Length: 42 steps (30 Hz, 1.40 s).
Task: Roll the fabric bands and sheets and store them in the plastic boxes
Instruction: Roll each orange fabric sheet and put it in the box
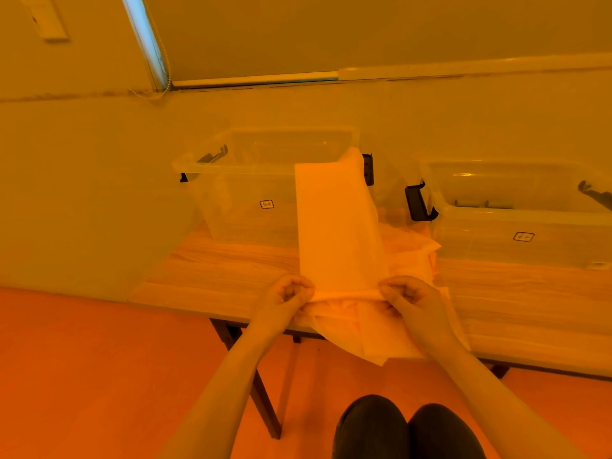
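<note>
Two dark-clothed knees (407, 429) sit lowest in view, and bare forearms reach forward from them to the near edge of the surface (212, 276). The left hand (288, 293) and right hand (405, 293) are both curled, the fingers (293, 288) of each pinching one end of a tight roll just started at the near end of a pale fabric band (337, 220). Between the two hands the rolled edge is taut.

Beyond the fingers, the unrolled length of the band runs away and upward, its far end draped over the rim of the left plastic box (245, 167). Under and just behind the hands lies a loose heap of further fabric sheets (410, 250), one corner hanging off the near edge below the wrists.

Likely risks: the band is thin and limp, so uneven turning by one hand could skew the roll into a cone. The far end may snag on the box rim or its dark latch (368, 168). The heap beneath could be caught up into the roll.

Farther right of the fingers stands the right plastic box (530, 226), also clear, with dark latches; small items on its floor are too faint to identify. A wall and window blind lie behind.
</note>
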{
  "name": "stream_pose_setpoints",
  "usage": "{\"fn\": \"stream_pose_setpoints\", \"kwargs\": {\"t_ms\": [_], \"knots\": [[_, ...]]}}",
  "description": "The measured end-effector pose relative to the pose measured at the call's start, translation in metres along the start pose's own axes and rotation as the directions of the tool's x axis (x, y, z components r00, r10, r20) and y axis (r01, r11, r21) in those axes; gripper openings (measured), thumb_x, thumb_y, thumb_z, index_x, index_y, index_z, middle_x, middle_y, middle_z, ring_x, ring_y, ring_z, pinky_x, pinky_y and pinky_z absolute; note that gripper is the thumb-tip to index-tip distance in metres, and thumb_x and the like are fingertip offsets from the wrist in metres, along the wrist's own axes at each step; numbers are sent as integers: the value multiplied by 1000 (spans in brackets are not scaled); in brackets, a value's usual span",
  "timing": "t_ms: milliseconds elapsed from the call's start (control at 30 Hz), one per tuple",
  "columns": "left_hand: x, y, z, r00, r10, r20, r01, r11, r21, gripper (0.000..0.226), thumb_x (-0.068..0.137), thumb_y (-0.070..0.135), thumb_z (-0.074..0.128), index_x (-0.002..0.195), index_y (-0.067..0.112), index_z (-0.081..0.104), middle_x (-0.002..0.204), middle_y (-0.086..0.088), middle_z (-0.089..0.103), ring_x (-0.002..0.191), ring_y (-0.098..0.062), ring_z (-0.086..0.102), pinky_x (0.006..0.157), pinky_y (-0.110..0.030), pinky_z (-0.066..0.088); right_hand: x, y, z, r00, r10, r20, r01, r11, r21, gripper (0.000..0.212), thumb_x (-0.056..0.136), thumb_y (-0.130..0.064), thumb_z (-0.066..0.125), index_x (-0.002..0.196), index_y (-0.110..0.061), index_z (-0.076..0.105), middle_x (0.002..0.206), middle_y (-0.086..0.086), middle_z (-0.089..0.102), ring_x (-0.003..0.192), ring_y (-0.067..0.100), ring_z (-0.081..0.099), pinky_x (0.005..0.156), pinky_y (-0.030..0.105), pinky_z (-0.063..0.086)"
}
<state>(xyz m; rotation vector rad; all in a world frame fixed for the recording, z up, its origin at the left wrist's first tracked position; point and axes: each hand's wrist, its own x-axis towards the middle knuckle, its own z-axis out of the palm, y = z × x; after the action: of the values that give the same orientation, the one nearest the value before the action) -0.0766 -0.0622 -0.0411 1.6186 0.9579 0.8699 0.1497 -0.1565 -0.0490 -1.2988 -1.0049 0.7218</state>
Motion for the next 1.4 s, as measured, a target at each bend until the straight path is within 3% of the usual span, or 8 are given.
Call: {"fn": "stream_pose_setpoints", "kwargs": {"t_ms": [100, 200, 333, 500, 833, 1000, 1300, 1400], "knots": [[1, -1, -3, 1000, 13, 3, -13, 1000, 23, 7, 92, 21, 60, 87, 25, 63, 56, 11, 49, 52, -6, 48, 50, -24, 36, 2, 1, 0, 1000, 18, 5, -18, 1000, 13, 10, 87, -4, 63, 97, -6, 67, 86, 13, 69, 68, 10, 67, 63, 18, 54], [2, -2, -4, 1000, 4, -2, -4, 1000, 16, 12, 92, 21, 61, 84, 29, 65, 58, 7, 50, 51, -6, 49, 49, -24, 37, 2, 3, -2, 1000, 16, 4, -15, 996, -88, 10, 86, -7, 67, 95, -7, 71, 92, 2, 70, 75, 0, 65, 67, 14, 52], [1, 1, -1, 1000, -15, -2, 15, 1000, -12, 6, 89, 17, 65, 85, 20, 69, 57, 12, 56, 50, -2, 50, 49, -19, 38, 2, 3, -4, 1000, 28, 3, -27, 993, -113, 12, 87, -10, 67, 96, -17, 72, 97, -5, 69, 79, -1, 64, 69, 14, 52], [-3, 4, -1, 1000, -12, 27, 13, 999, -36, 6, 85, 13, 69, 91, 13, 68, 70, 8, 65, 54, 2, 54, 50, -14, 40, 0, 0, -4, 996, 88, 33, -86, 995, -57, 20, 79, -11, 75, 94, -23, 71, 95, -4, 71, 78, 5, 68, 61, 18, 54], [1, 0, 0, 999, -46, 19, 46, 999, -17, 7, 90, 16, 63, 84, 14, 66, 69, 5, 65, 58, -7, 55, 52, -20, 42, 3, 4, -4, 999, 17, -48, -22, 994, -105, 6, 81, -14, 73, 79, -19, 76, 78, -5, 73, 74, 4, 66, 63, 16, 50], [2, -1, -1, 999, -26, 38, 28, 999, -39, 3, 89, 15, 65, 89, 16, 62, 67, -1, 62, 58, -12, 56, 50, -23, 42, 1, 0, -5, 1000, 6, -5, -6, 995, -100, 12, 81, -9, 72, 92, -13, 74, 95, -13, 68, 81, -9, 63, 67, 8, 49], [-1, 2, -2, 999, -29, 42, 31, 998, -46, 1, 89, 15, 64, 89, 14, 63, 65, 7, 64, 56, -5, 57, 52, -22, 42, 1, 1, -6, 995, 88, 39, -86, 996, -27, 22, 77, -3, 75, 95, -14, 72, 99, 0, 71, 81, 4, 67, 62, 17, 53], [-3, 5, -2, 997, -47, 63, 50, 997, -50, 10, 85, 9, 69, 93, 11, 64, 76, 6, 70, 59, -2, 60, 53, -19, 45, 1, -1, -7, 998, 58, 23, -56, 995, -82, 18, 79, -10, 74, 96, -17, 72, 98, -8, 68, 80, -5, 64, 62, 12, 51]]}}
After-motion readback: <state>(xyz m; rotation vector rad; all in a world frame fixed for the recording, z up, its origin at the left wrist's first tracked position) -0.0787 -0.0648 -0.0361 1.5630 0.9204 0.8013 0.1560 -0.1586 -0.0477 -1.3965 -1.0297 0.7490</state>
